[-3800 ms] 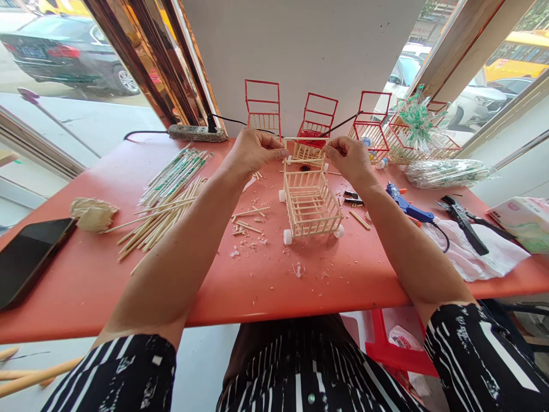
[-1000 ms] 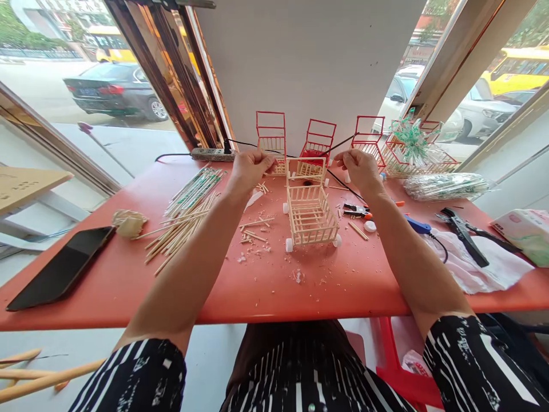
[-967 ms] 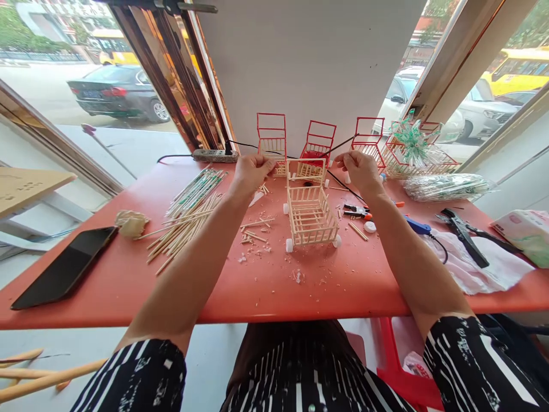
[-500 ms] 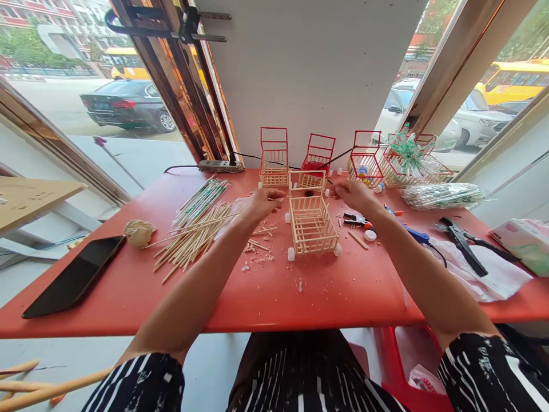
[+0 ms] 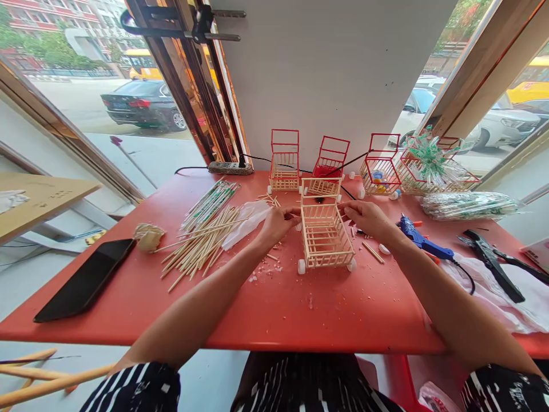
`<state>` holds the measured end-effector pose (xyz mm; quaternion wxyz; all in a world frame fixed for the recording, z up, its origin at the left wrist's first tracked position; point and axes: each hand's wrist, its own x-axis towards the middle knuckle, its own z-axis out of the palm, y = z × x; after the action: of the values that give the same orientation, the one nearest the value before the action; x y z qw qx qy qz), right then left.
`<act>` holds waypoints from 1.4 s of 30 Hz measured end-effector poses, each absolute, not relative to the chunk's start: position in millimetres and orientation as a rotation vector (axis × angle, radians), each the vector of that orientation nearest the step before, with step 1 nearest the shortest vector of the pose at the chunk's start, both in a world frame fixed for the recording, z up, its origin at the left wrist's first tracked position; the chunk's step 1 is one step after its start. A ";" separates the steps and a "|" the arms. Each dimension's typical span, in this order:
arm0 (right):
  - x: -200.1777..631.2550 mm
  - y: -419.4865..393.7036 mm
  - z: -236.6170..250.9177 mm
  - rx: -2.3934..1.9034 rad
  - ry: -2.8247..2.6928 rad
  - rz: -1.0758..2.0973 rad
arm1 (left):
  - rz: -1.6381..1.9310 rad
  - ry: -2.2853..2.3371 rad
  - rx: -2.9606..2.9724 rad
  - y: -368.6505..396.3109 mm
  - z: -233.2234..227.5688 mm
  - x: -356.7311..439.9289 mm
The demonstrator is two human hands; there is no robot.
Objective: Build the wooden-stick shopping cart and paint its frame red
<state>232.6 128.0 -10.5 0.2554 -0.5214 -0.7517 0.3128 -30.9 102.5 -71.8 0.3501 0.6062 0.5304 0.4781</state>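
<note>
Beside one wooden cart (image 5: pixel 328 237), one left hand (image 5: pixel 277 222) and one right hand (image 5: pixel 369 216) bend fingers (image 5: pixel 293 211) narrowly, grip unclear.

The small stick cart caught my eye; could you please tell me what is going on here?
A person's left hand and right hand are at either side of the small stick cart, though whether either grips it is unclear. The cart stands on its white wheels on the red table. Wooden sticks lie to the left, a blue glue gun to the right, and red-trimmed carts stand behind.
</note>
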 end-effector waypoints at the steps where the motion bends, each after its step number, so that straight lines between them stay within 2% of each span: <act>1: 233.4 126.0 -10.2 -1.413 -2.042 0.849 | 1.242 1.368 1.573 103.4 -74.3 -30.4; 12: 244.9 121.0 -12.7 -1.435 -2.009 0.822 | 1.223 1.413 1.630 94.4 -84.3 -24.1; 22: 248.7 123.8 -14.3 -1.384 -1.910 0.831 | 1.409 1.385 1.423 85.5 -70.9 -25.6; 31: 246.8 125.9 -19.6 -1.314 -1.783 1.006 | 1.444 1.285 1.327 80.1 -68.0 -17.1; 42: 240.5 118.8 -18.3 -1.316 -1.809 0.922 | 1.445 1.206 1.292 77.7 -67.0 -16.3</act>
<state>240.5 118.8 -18.3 0.3534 -0.5088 -0.6994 0.3565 -16.3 77.7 -67.0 0.4165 0.5145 0.4802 0.5756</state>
